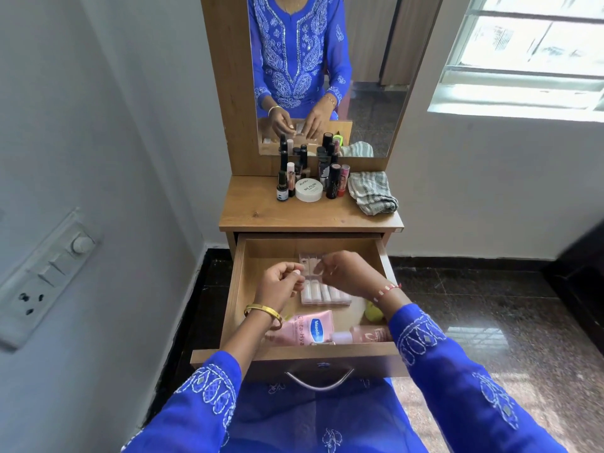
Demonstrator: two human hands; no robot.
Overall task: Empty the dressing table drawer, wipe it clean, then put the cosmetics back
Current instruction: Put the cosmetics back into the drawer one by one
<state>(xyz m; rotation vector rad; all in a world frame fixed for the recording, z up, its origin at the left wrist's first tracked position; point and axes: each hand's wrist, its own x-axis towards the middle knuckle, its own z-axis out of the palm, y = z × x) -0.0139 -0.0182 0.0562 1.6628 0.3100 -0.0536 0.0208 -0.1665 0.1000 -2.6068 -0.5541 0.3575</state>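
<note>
Head view: both hands are over the open drawer [240,282]. The right hand [343,273] pinches a clear packet [310,261] at its near end; the left hand [277,284] is curled beside it, and I cannot tell whether it holds anything. Below lie a white tube set [323,294], its long axis left to right, and a pink Vaseline tube [310,328] nearer. Bottles [307,178] and a cloth [372,191] wait on the counter [261,210].
</note>
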